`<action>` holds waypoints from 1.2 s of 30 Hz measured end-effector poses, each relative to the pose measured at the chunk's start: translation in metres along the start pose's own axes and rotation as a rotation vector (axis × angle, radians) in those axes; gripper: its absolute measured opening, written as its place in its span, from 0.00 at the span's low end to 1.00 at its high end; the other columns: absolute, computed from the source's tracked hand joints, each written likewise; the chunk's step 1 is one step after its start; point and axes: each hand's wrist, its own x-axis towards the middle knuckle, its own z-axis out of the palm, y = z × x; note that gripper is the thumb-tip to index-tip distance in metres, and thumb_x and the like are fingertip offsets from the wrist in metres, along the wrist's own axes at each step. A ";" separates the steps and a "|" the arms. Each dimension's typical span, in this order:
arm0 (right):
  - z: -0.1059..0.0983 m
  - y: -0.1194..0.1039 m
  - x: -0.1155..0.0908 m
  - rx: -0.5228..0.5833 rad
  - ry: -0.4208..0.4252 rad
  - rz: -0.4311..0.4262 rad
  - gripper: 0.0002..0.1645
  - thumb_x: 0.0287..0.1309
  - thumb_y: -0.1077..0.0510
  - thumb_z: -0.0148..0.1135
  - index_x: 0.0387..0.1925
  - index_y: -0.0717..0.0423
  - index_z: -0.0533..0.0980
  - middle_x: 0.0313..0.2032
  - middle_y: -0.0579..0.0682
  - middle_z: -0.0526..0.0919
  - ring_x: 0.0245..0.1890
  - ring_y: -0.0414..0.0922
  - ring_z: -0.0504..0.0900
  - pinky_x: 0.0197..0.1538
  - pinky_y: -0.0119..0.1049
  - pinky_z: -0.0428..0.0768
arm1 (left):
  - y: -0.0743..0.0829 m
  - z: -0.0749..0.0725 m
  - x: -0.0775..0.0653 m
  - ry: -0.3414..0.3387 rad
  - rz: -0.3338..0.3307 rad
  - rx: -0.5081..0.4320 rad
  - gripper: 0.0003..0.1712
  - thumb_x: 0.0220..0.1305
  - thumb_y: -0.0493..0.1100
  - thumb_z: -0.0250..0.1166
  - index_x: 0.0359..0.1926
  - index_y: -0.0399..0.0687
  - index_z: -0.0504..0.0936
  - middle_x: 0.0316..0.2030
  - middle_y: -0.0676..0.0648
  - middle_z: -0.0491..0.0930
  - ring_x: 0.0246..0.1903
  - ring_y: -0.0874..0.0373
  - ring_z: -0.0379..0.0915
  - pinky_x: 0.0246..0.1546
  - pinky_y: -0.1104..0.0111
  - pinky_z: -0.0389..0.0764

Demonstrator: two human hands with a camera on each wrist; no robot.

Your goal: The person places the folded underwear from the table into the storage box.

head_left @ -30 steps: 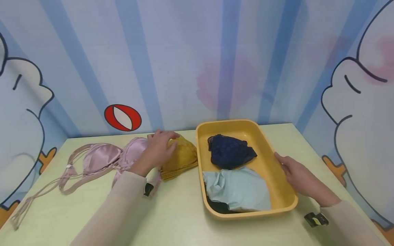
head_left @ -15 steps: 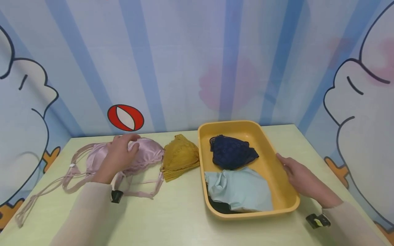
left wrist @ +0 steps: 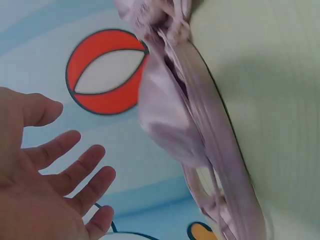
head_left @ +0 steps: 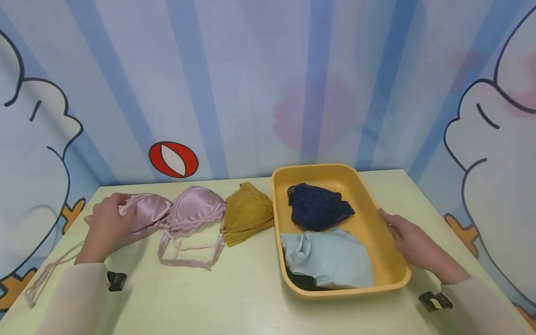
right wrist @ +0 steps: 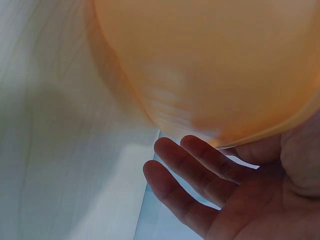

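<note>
A pink satin bra (head_left: 197, 209) lies spread over the left of the table. My left hand (head_left: 110, 223) is over its left cup, and the left wrist view shows that hand (left wrist: 55, 175) with fingers spread and apart from the bra (left wrist: 170, 110). To the right of the pink cups lies a mustard lace bra (head_left: 248, 211), against a yellow plastic bin (head_left: 387, 253). My right hand (head_left: 418, 246) grips the bin's right rim, thumb over the edge and fingers along the outer wall (right wrist: 200, 65). Inside the bin are a navy lace bra (head_left: 320, 207) and a pale mint garment (head_left: 331, 260).
Something black (head_left: 307, 281) shows from under the mint garment. Long pink straps (head_left: 39, 284) trail toward the table's left edge. A printed cartoon backdrop (head_left: 251, 93) stands behind and beside the pale table (head_left: 209, 307).
My left hand has moved left, from over the mustard bra across the pink bra to its left cup. My right hand stays on the bin's rim. The view has shifted slightly.
</note>
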 end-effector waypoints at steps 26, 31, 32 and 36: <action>0.000 -0.002 -0.002 0.006 0.008 -0.002 0.26 0.72 0.66 0.37 0.68 0.72 0.52 0.58 0.74 0.66 0.55 0.64 0.70 0.49 0.52 0.74 | -0.055 0.026 0.022 -0.232 -0.251 -0.047 0.53 0.62 0.71 0.49 0.72 0.38 0.45 0.64 0.21 0.48 0.54 0.14 0.43 0.46 0.25 0.42; 0.000 -0.002 -0.002 -0.008 0.016 -0.006 0.26 0.72 0.67 0.37 0.68 0.72 0.52 0.58 0.74 0.65 0.56 0.65 0.69 0.50 0.53 0.73 | -0.049 0.028 0.027 -0.235 -0.248 -0.036 0.51 0.63 0.66 0.54 0.72 0.39 0.46 0.63 0.21 0.48 0.56 0.15 0.42 0.45 0.23 0.35; 0.000 -0.002 -0.002 -0.007 0.016 -0.006 0.26 0.72 0.66 0.37 0.68 0.72 0.52 0.58 0.74 0.65 0.56 0.65 0.69 0.50 0.53 0.73 | -0.048 0.028 0.028 -0.240 -0.252 -0.033 0.51 0.63 0.65 0.55 0.72 0.39 0.46 0.63 0.21 0.47 0.57 0.15 0.41 0.45 0.23 0.34; -0.001 -0.002 -0.003 -0.008 0.014 -0.003 0.26 0.73 0.64 0.37 0.68 0.72 0.52 0.58 0.73 0.66 0.55 0.63 0.70 0.50 0.53 0.74 | -0.045 0.028 0.031 -0.273 -0.276 -0.024 0.53 0.61 0.64 0.58 0.70 0.32 0.46 0.63 0.20 0.45 0.61 0.20 0.37 0.46 0.25 0.33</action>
